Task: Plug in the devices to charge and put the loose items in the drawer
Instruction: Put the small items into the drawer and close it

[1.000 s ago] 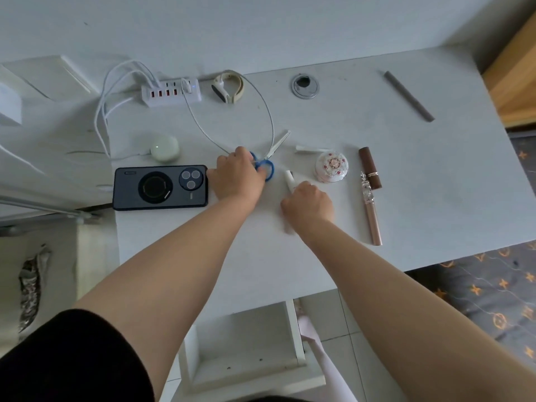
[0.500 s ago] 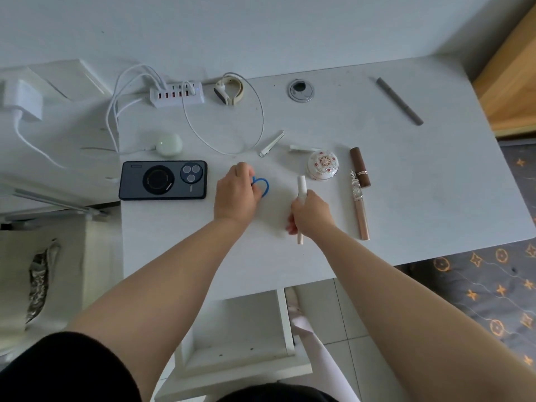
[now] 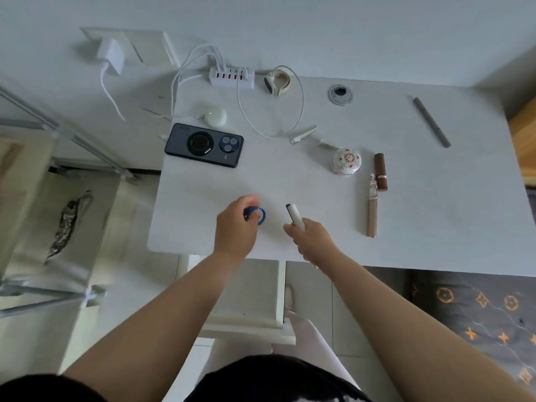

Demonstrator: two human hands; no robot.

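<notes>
My left hand [image 3: 236, 227] grips a blue ring-shaped band [image 3: 259, 215] just above the white desk [image 3: 435, 227] near its front edge. My right hand [image 3: 311, 239] holds a slim white stick [image 3: 295, 216] with a dark tip, pointing away from me. A dark phone [image 3: 204, 145] lies face down at the desk's left. Behind it sit a white earbud case [image 3: 215, 116], a white USB hub [image 3: 232, 77] with cables, and a beige smartwatch [image 3: 278, 83]. An open white drawer [image 3: 246, 314] shows below the desk's front edge, between my forearms.
On the desk's right half lie a hair clip [image 3: 304, 134], a round patterned compact [image 3: 346, 161], a brown lipstick [image 3: 380, 171], a long beige tube [image 3: 372, 210] and a grey pencil [image 3: 431, 121]. A cable hole [image 3: 340, 94] sits at the back. A wall charger [image 3: 111, 58] hangs at left.
Both hands have drawn back from the desk's middle toward its front edge, the left carrying the blue band, the right lifting the white stick off the surface.
</notes>
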